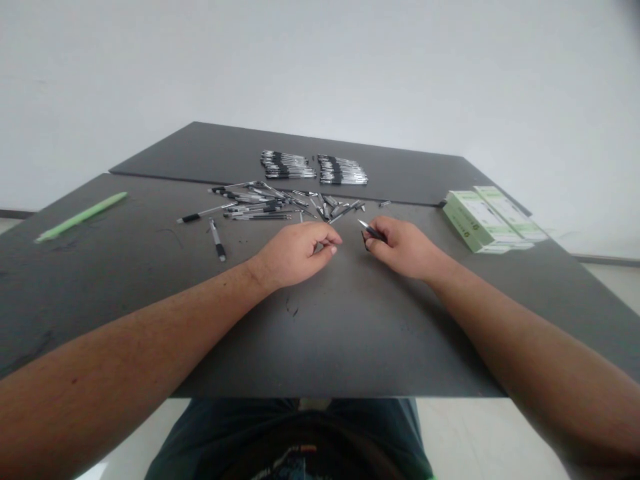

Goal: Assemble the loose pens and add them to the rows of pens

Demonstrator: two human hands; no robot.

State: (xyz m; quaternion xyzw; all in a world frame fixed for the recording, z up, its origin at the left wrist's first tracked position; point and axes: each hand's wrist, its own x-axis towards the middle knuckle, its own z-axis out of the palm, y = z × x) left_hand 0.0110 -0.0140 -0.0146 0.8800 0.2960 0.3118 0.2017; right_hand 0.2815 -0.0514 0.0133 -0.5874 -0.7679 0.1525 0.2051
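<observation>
right hand (405, 250): grip holding pen (371, 231)
left hand (295, 253): grip pinched closed
step: pen assembly, probably
next: careful lining up

Single head view: looks forward and down over near edge of tabletop (150, 280), close, wall behind far edge.

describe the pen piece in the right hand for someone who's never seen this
On the dark grey table, look just nearer than the scattered pile of black-and-clear pens to the person's right hand. A short dark pen piece with a silver tip juts from its fingers, gripped rather than lying loose like the rest.
</observation>
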